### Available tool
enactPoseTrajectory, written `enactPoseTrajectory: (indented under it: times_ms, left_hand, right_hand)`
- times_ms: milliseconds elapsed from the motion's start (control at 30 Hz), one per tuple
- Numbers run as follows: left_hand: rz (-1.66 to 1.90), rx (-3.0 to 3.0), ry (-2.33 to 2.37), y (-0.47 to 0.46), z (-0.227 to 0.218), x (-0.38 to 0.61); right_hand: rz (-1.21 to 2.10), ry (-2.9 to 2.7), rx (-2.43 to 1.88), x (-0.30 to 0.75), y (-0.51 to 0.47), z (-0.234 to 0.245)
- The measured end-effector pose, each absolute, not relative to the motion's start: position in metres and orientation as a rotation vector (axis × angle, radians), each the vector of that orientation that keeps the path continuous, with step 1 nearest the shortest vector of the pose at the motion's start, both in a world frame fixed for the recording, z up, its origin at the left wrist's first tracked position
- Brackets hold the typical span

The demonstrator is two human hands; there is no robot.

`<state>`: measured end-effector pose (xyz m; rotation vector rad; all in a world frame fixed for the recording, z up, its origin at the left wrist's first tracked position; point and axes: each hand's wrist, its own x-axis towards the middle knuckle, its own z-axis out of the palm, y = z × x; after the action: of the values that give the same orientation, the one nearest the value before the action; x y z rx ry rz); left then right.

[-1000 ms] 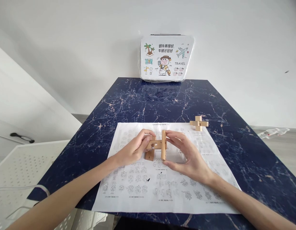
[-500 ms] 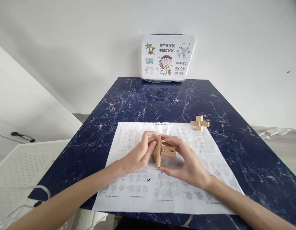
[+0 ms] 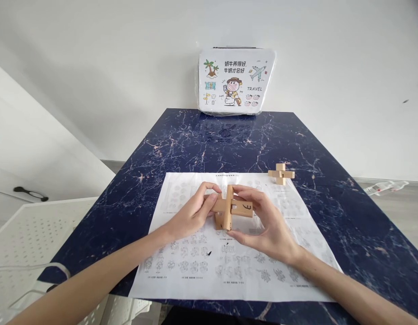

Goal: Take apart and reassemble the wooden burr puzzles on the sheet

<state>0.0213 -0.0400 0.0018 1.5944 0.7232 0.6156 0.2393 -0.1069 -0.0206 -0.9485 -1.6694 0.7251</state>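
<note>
Above the printed sheet (image 3: pixel 182 289), both hands hold an interlocking wooden puzzle (image 3: pixel 228 210) made of crossed bars. One bar stands upright, and another runs sideways with a dark handwritten mark on its right end. My left hand (image 3: pixel 197 210) pinches the left end of a horizontal bar between thumb and fingers. My right hand (image 3: pixel 263 221) spans the upright bar, with fingers at its top and the thumb at its lower end. Some of the puzzle's left side is hidden by the left fingers. A second cross-shaped wooden puzzle (image 3: pixel 280 174) rests at the sheet's upper right corner.
A dark blue marbled table (image 3: pixel 229 149) lies under the sheet. At its far edge, a white cartoon-printed case (image 3: pixel 236 81) in clear wrap leans against the wall. To the left stand a white perforated surface (image 3: pixel 22 234) with a cable and a white cabinet with a black handle (image 3: pixel 31 194).
The held puzzle has shifted slightly right and up and is turned, so more of its left bar and lower block shows. Both hands keep their grip.
</note>
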Motion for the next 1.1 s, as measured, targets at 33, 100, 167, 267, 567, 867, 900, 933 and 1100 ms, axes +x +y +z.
enactPoseTrajectory:
  times_ms: [33,100,167,267,567,867,900,933,1100]
  left_hand:
    - [0.625,1.591,0.714,-0.04,0.001,0.022]
    - [0.635,1.586,0.711,-0.04,-0.001,0.022]
    - [0.633,1.58,0.718,-0.04,-0.002,0.022]
    - [0.63,1.577,0.74,-0.041,-0.001,0.022]
    - [0.637,1.575,0.729,-0.045,-0.006,0.024]
    - [0.63,1.486,0.659,-0.047,0.0,0.026]
    - [0.632,1.483,0.665,-0.047,0.001,0.026]
    - [0.636,1.478,0.669,-0.046,0.002,0.026]
    - [0.586,1.415,0.605,-0.044,0.005,0.025]
  right_hand:
    - [0.716,-1.674,-0.947,0.239,-0.107,-0.02]
    - [0.694,-1.693,-0.949,0.239,-0.107,-0.02]
    - [0.672,-1.717,-0.958,0.239,-0.107,-0.019]
    - [0.631,-1.75,-0.969,0.239,-0.107,-0.019]
    - [0.446,-1.818,-1.028,0.236,-0.108,-0.021]
    - [0.519,-1.847,-1.017,0.238,-0.107,-0.019]
    - [0.522,-1.847,-1.019,0.238,-0.107,-0.019]
    - [0.526,-1.846,-1.021,0.238,-0.107,-0.019]
    - [0.548,-1.841,-0.999,0.238,-0.107,-0.017]
